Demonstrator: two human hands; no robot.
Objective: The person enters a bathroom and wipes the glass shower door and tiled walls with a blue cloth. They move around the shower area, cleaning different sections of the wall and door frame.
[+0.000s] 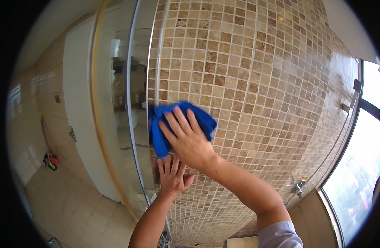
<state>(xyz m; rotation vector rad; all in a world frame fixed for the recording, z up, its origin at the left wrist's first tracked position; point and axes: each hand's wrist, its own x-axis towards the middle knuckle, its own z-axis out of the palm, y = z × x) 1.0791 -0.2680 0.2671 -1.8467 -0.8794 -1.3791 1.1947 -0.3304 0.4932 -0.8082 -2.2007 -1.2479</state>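
My right hand (190,139) presses a blue cloth (162,124) with spread fingers against the mosaic tile wall (227,71). The cloth lies bunched at the wall's left edge, beside a vertical metal strip (150,62), and part of it reaches that edge. Just below the cloth, my left hand (173,178) rests on the wall with its fingers spread and holds nothing. The fingertips of my left hand are close under the cloth's lower edge.
A glass panel with a metal-edged frame (129,93) stands left of the wall, near a white door (81,108). A red-handled cleaning tool (46,133) leans far left. On the right are a shower valve (298,187) and a window (351,173).
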